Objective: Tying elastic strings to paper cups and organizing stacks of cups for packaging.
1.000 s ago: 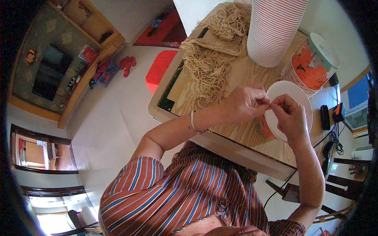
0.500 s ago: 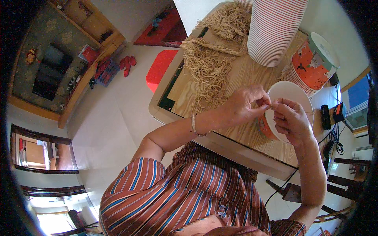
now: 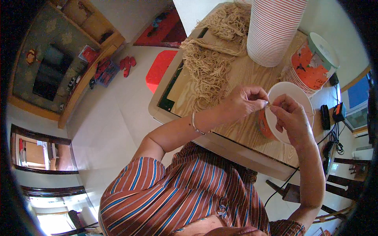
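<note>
Above a white-rimmed bucket [image 3: 304,97] with an orange outside, my two hands meet fingertip to fingertip. My left hand [image 3: 245,103], with a bangle [image 3: 195,125] at its wrist, pinches a tiny piece of tan string [image 3: 269,104] between thumb and forefinger. My right hand [image 3: 292,117] pinches the same piece from the other side, its remaining fingers curled. Most of the string in the fingers is hidden. A loose heap of tan string [image 3: 208,76] lies on the wooden table to the left of the bucket, beyond my left forearm.
A tall stack of white tubs [image 3: 274,31] stands at the table's far side. Right of it is an orange bucket [image 3: 309,65] with torn paper. Black cables [image 3: 335,137] and a small black box [image 3: 339,112] lie at the right edge. A red stool [image 3: 160,70] stands left of the table.
My right hand's fingers have shifted and opened slightly from their tighter curl, while the pinch holds. My left hand has barely moved. The heap and buckets stay in place.
</note>
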Action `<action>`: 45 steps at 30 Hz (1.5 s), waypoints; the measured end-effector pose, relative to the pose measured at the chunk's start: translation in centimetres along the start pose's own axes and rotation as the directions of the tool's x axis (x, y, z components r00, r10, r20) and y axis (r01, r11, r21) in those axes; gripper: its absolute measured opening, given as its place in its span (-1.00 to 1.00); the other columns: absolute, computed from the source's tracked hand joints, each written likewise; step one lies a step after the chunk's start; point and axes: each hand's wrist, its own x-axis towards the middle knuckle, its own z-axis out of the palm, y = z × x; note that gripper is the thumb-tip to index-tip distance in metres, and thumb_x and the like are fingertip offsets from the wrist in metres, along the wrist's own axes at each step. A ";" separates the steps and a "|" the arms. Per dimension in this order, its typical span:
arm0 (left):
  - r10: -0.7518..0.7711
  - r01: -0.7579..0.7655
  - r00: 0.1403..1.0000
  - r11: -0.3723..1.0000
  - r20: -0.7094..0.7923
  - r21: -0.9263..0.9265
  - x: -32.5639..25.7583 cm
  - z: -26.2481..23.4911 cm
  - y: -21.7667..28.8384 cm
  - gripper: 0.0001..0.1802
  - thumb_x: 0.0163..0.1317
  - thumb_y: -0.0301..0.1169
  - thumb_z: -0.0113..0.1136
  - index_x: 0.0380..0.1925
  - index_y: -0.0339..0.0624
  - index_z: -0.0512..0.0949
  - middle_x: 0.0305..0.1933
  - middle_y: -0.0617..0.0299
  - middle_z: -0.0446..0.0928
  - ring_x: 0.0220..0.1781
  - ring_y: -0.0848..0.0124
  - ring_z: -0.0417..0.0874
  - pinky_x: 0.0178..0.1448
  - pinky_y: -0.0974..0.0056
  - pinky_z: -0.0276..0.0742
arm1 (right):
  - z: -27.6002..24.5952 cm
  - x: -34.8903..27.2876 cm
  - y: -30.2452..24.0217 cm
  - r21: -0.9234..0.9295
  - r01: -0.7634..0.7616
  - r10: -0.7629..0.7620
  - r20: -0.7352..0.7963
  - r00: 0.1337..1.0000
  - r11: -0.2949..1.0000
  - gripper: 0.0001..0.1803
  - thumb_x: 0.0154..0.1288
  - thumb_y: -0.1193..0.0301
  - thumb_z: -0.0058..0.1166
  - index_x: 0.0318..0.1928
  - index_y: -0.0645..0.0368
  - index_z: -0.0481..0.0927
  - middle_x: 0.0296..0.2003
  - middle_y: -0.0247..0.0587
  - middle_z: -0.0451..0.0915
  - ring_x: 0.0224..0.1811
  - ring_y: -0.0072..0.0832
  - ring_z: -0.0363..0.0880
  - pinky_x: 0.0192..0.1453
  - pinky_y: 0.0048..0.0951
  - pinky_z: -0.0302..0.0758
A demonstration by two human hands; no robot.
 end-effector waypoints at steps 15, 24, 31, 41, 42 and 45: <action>0.023 -0.023 0.998 1.000 0.058 -0.004 0.6 0.1 0.0 -0.88 0.23 -0.45 0.18 -0.29 -0.27 0.58 -0.35 0.38 0.56 -0.31 0.66 0.50 -0.17 0.47 0.46 | 0.1 0.1 0.3 -0.262 0.098 -0.132 -0.118 0.984 0.960 -0.94 0.27 0.45 0.11 -0.29 0.13 0.52 -0.58 -0.48 0.39 -0.64 -0.73 0.29 -0.63 -0.58 0.24; 0.023 -0.023 0.988 1.000 0.151 -0.002 1.2 -0.9 -1.1 -0.85 0.29 -0.40 0.19 -0.21 -0.23 0.56 -0.25 0.36 0.57 -0.22 0.64 0.52 -0.11 0.48 0.47 | 0.8 -1.2 -0.8 -0.682 0.361 -0.446 0.058 0.893 0.636 -0.78 0.21 0.53 0.10 -0.11 0.13 0.52 -0.50 -0.16 0.51 -0.59 -0.48 0.47 -0.44 -0.42 0.42; 0.000 -0.016 0.988 0.995 0.155 0.100 1.3 -0.9 -0.1 -0.83 0.27 -0.40 0.20 -0.19 -0.24 0.56 -0.26 0.33 0.59 -0.18 0.62 0.55 -0.08 0.48 0.48 | 1.0 -1.2 -0.8 -0.808 0.487 -0.614 0.207 0.762 0.332 -0.87 0.23 0.51 0.06 -0.18 0.13 0.51 -0.32 -0.08 0.58 -0.36 -0.10 0.62 -0.34 -0.18 0.55; 0.073 -0.121 0.978 0.961 0.193 0.249 1.6 -1.0 0.6 -0.82 0.24 -0.37 0.24 -0.24 -0.25 0.59 -0.26 0.31 0.61 -0.15 0.58 0.56 0.00 0.41 0.47 | 0.8 -0.8 -0.1 -0.874 0.439 -0.602 0.237 0.762 0.211 -0.90 0.19 0.50 0.08 -0.26 0.13 0.49 -0.37 -0.07 0.55 -0.38 -0.12 0.62 -0.35 -0.18 0.54; 0.068 -0.115 0.977 0.966 0.201 0.230 1.6 -1.0 0.6 -0.81 0.23 -0.36 0.25 -0.25 -0.24 0.59 -0.26 0.32 0.61 -0.15 0.58 0.56 0.00 0.41 0.47 | 0.8 -0.8 -0.3 -0.875 0.437 -0.602 0.237 0.763 0.210 -0.90 0.19 0.50 0.08 -0.26 0.13 0.49 -0.37 -0.07 0.55 -0.38 -0.12 0.62 -0.35 -0.18 0.54; 0.082 -0.124 0.976 0.971 0.202 0.205 1.6 -1.0 0.6 -0.81 0.22 -0.36 0.26 -0.26 -0.24 0.59 -0.26 0.32 0.61 -0.17 0.58 0.56 -0.01 0.41 0.48 | 0.7 -0.6 -0.6 -0.810 0.429 -0.565 0.151 0.811 0.399 -0.93 0.18 0.51 0.08 -0.30 0.17 0.50 -0.42 -0.02 0.56 -0.40 -0.11 0.61 -0.34 -0.19 0.52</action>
